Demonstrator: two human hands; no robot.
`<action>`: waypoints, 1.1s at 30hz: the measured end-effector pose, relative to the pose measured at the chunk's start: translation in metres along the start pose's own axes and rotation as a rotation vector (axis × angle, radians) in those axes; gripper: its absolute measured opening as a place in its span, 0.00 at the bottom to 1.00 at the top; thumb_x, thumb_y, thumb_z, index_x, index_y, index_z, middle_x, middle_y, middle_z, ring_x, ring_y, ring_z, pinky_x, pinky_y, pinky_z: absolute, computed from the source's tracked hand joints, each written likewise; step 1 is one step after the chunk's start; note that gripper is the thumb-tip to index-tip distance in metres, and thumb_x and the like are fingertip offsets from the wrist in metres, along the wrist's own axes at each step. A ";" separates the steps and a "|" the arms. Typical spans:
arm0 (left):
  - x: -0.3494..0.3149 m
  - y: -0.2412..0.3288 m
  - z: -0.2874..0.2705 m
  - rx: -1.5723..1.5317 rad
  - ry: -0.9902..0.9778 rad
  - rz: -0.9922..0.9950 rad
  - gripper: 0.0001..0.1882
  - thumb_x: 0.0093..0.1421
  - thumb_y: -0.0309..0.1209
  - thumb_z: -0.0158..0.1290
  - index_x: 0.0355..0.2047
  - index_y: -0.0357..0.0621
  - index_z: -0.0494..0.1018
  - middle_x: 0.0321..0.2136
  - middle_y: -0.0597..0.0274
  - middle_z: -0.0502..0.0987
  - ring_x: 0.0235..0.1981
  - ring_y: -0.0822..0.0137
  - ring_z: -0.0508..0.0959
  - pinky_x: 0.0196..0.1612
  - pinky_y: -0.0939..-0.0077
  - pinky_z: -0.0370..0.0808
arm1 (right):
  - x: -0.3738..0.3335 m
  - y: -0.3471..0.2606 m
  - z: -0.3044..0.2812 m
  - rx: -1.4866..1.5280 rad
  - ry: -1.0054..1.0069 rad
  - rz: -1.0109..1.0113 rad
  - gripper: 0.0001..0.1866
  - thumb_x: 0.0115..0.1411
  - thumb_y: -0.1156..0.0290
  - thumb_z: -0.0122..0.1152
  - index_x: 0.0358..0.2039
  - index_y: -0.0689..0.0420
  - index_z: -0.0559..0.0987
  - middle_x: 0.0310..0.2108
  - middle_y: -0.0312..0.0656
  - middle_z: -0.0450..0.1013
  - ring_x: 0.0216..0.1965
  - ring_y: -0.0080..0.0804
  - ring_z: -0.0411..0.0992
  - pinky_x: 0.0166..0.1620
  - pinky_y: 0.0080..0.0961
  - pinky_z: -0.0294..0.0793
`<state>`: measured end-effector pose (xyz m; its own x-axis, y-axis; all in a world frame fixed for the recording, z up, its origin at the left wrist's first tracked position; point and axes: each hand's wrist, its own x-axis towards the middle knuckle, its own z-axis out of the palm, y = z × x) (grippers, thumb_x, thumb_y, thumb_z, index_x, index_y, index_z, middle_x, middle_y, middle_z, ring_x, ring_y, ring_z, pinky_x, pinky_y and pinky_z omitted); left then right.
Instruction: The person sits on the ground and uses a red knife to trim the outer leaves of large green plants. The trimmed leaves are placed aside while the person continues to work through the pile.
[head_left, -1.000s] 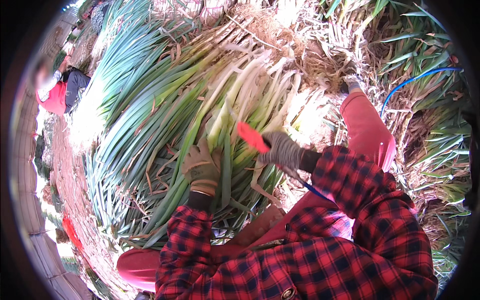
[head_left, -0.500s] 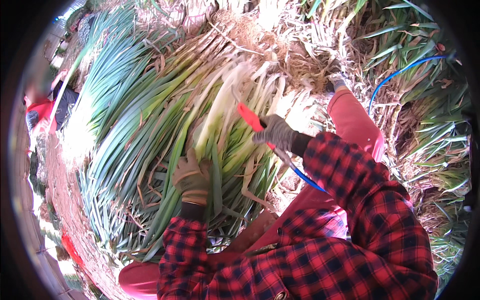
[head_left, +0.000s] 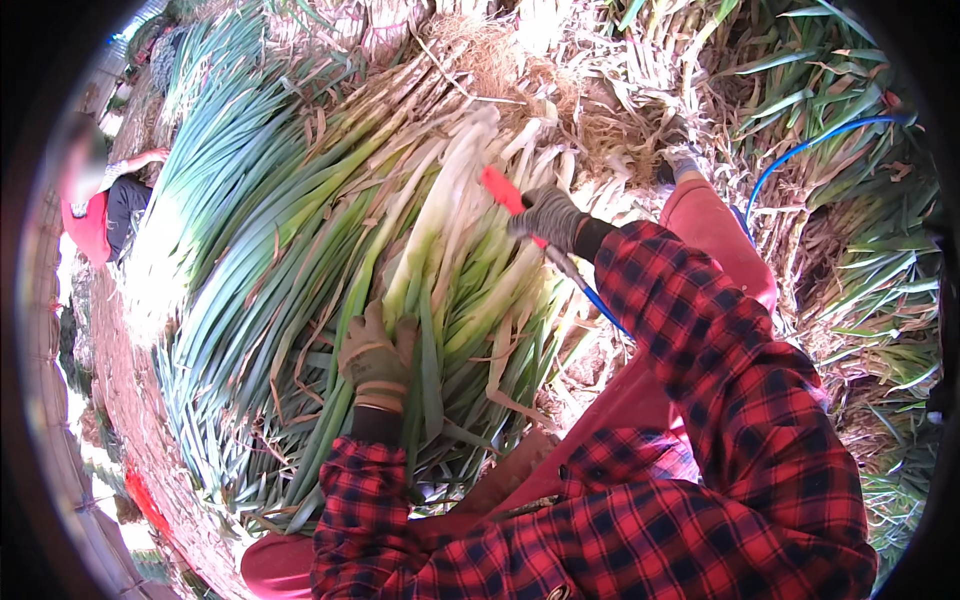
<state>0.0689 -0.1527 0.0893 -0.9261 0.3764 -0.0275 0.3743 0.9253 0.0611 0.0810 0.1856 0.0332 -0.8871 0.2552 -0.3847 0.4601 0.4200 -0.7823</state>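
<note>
My left hand (head_left: 376,362), in a grey-brown glove, is closed round the green leaves of a large green onion (head_left: 437,220) lying across the pile. Its pale stalk points up and away, and the white end looks blurred. My right hand (head_left: 553,218), in a striped grey glove, grips a red air blow gun (head_left: 504,190) joined to a blue hose (head_left: 606,310). The front of the gun points at the white stalks, a little apart from them. Under and around my left hand spreads a thick heap of green onions (head_left: 270,240), roots at the top.
Dry husks and roots (head_left: 610,130) litter the ground beyond my right hand. More onion bundles (head_left: 880,270) stand along the right, where a further length of blue hose (head_left: 800,150) curves. At far left, a person in red (head_left: 90,230) sits beside the heap.
My right hand and the blow gun have shifted slightly up and left. My left hand has moved slightly left, still on the leaves. The person at left has leaned and reached an arm toward the heap.
</note>
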 end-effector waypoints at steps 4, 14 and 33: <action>0.002 0.009 -0.003 -0.029 -0.039 -0.052 0.31 0.58 0.54 0.54 0.54 0.44 0.72 0.44 0.41 0.75 0.44 0.41 0.76 0.46 0.51 0.73 | 0.013 0.006 -0.010 0.017 0.015 0.003 0.20 0.41 0.60 0.74 0.27 0.66 0.82 0.19 0.42 0.75 0.22 0.29 0.71 0.31 0.29 0.71; 0.055 -0.012 0.028 -0.251 -0.073 -0.056 0.47 0.45 0.59 0.63 0.58 0.40 0.68 0.59 0.32 0.64 0.64 0.39 0.60 0.64 0.52 0.60 | -0.024 -0.001 -0.005 0.002 -0.091 -0.005 0.17 0.43 0.63 0.73 0.28 0.64 0.82 0.22 0.43 0.77 0.24 0.32 0.74 0.33 0.29 0.73; 0.018 0.081 0.017 -0.034 -0.743 0.115 0.46 0.42 0.55 0.63 0.59 0.44 0.67 0.53 0.44 0.74 0.53 0.49 0.76 0.56 0.55 0.71 | -0.103 0.013 -0.016 0.178 -0.203 -0.081 0.23 0.45 0.64 0.73 0.39 0.65 0.80 0.26 0.42 0.77 0.29 0.28 0.73 0.38 0.29 0.73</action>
<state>0.0831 -0.0702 0.0764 -0.6001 0.4138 -0.6846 0.4536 0.8809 0.1350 0.1788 0.1783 0.0707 -0.9183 0.0395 -0.3940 0.3896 0.2675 -0.8813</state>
